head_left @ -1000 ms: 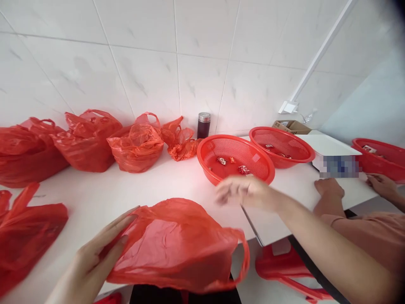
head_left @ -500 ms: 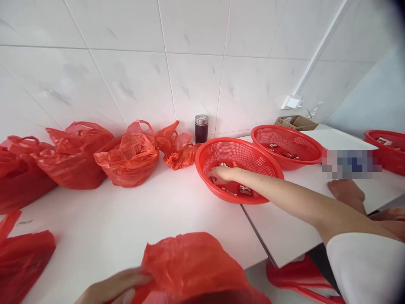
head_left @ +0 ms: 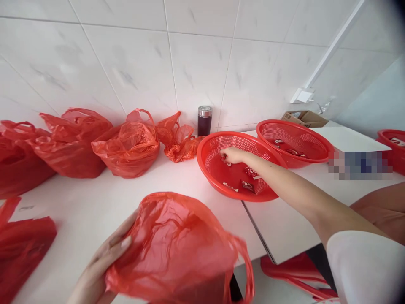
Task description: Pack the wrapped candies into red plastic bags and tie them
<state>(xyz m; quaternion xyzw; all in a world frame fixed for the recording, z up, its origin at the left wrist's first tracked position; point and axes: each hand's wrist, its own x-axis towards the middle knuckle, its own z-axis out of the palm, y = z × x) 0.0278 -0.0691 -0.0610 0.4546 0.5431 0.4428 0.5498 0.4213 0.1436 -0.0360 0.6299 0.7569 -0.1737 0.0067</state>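
Observation:
My left hand [head_left: 109,257] grips the edge of a red plastic bag [head_left: 177,245], whose mouth is spread open above the front of the table. Inside the nearer red mesh basket [head_left: 218,188], my right hand [head_left: 234,155] is closed, fingers down, on a small red packet [head_left: 225,158]. Several small red-and-white packets [head_left: 247,186] lie on the basket floor around it.
Filled red bags [head_left: 126,152] line the wall at the left, beside a dark flask [head_left: 204,121]. A second red basket [head_left: 294,143] and a cardboard box [head_left: 305,118] stand behind. A person's arm [head_left: 379,207] shows at the right.
My left hand has raised the bag, and its mouth now shows. My right hand has shifted within the basket and closed on a packet. The other person's hand has left the table top.

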